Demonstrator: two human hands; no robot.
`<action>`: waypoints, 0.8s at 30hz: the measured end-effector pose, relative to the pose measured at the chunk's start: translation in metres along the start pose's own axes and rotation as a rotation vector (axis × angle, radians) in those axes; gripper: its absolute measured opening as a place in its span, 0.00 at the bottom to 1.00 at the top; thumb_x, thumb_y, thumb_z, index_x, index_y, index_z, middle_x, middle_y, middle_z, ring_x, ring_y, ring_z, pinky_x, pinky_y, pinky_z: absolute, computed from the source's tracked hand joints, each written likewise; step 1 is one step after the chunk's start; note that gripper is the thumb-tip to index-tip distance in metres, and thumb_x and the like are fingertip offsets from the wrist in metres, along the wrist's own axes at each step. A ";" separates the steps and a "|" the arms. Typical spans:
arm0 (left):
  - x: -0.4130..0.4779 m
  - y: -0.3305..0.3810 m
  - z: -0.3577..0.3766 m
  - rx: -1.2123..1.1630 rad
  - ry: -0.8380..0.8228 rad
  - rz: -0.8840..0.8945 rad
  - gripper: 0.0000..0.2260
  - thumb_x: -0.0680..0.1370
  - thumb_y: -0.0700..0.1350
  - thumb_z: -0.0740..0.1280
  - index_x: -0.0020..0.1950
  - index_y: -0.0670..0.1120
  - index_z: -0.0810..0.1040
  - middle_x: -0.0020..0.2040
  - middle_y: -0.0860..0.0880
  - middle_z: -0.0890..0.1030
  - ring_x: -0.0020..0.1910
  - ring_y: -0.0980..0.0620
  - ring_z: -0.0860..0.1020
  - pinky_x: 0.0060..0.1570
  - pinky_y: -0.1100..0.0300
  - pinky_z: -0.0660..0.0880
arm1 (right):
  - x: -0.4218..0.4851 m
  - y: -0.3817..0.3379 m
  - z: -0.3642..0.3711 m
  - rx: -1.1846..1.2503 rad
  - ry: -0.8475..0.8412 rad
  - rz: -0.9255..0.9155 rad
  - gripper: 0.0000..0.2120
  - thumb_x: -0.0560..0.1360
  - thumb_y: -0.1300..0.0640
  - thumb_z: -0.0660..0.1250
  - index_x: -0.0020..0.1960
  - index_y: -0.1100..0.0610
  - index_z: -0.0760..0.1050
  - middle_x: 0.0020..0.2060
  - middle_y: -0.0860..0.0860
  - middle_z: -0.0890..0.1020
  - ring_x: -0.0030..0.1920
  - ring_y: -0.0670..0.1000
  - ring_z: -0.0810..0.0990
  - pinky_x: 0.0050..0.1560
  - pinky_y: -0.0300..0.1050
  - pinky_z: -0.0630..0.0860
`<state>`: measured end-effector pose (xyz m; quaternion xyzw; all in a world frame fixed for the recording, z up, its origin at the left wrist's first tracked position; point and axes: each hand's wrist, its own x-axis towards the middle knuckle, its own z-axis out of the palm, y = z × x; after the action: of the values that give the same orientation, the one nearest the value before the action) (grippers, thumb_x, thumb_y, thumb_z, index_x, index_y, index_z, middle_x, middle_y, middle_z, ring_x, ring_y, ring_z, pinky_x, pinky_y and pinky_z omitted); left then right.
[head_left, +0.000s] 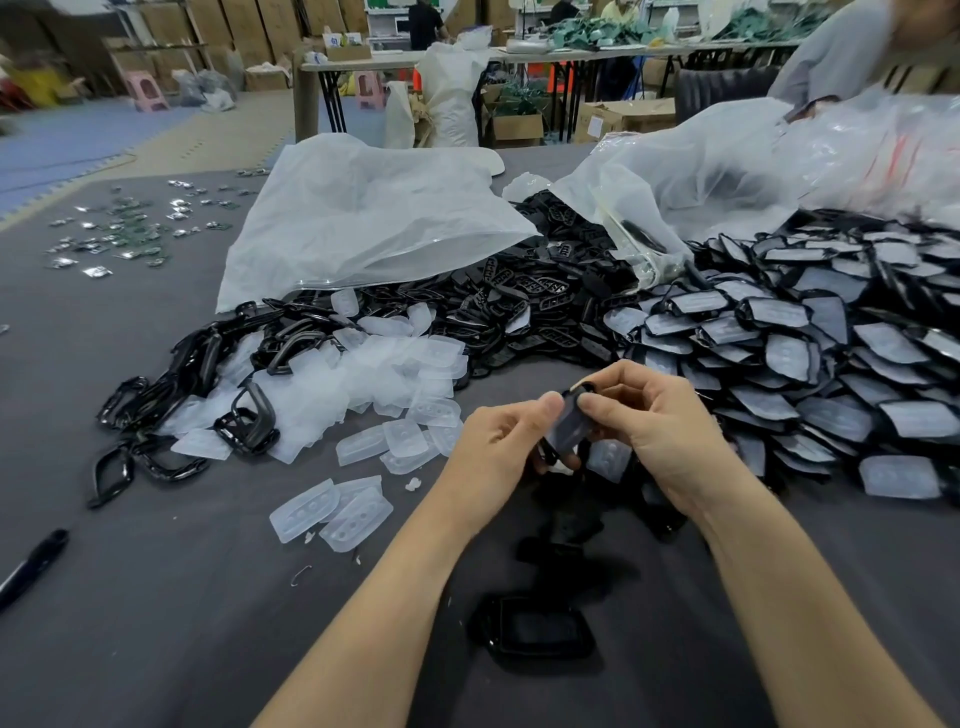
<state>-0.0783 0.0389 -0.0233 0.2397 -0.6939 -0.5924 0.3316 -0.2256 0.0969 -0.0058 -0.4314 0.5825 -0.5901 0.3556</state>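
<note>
Black shell (569, 428) pinched by hands (582, 441); clear inserts (400, 374) left, finished pile (810, 353) right.

We are looking at a factory assembly hall. Around the white plastic bag (363, 218) on our grey work table (156, 597) lie bulk heaps of identical parts: black plastic parts (545, 301) along its near edge, clear inserts (395, 374) nearer us, finished pieces (779, 338) to its right. Behind the bag stand stacked cardboard cartons (244, 26), a filled sack (457, 93) and long folding tables (363, 65) where other people (426, 23) work.
</note>
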 end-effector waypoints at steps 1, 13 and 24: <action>0.000 0.000 0.001 0.009 0.016 0.010 0.17 0.81 0.53 0.59 0.38 0.51 0.83 0.36 0.48 0.84 0.34 0.57 0.78 0.37 0.67 0.73 | 0.001 0.000 0.000 -0.015 0.018 -0.030 0.07 0.75 0.69 0.67 0.41 0.59 0.77 0.33 0.52 0.81 0.35 0.45 0.79 0.37 0.35 0.76; 0.002 -0.006 0.001 0.140 0.064 0.013 0.14 0.83 0.41 0.59 0.41 0.47 0.81 0.30 0.53 0.82 0.29 0.60 0.78 0.33 0.69 0.72 | 0.000 0.007 0.009 -0.061 -0.021 0.033 0.07 0.79 0.62 0.62 0.43 0.57 0.72 0.25 0.48 0.75 0.23 0.45 0.71 0.23 0.37 0.69; 0.004 -0.006 0.002 0.121 0.086 -0.025 0.06 0.78 0.46 0.68 0.43 0.45 0.80 0.27 0.51 0.79 0.26 0.57 0.75 0.31 0.66 0.71 | 0.002 0.014 0.014 -0.174 0.044 -0.096 0.06 0.80 0.60 0.62 0.43 0.54 0.71 0.19 0.45 0.71 0.20 0.42 0.64 0.23 0.34 0.62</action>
<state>-0.0830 0.0364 -0.0285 0.2932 -0.7104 -0.5427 0.3388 -0.2147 0.0887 -0.0199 -0.4749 0.6178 -0.5630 0.2754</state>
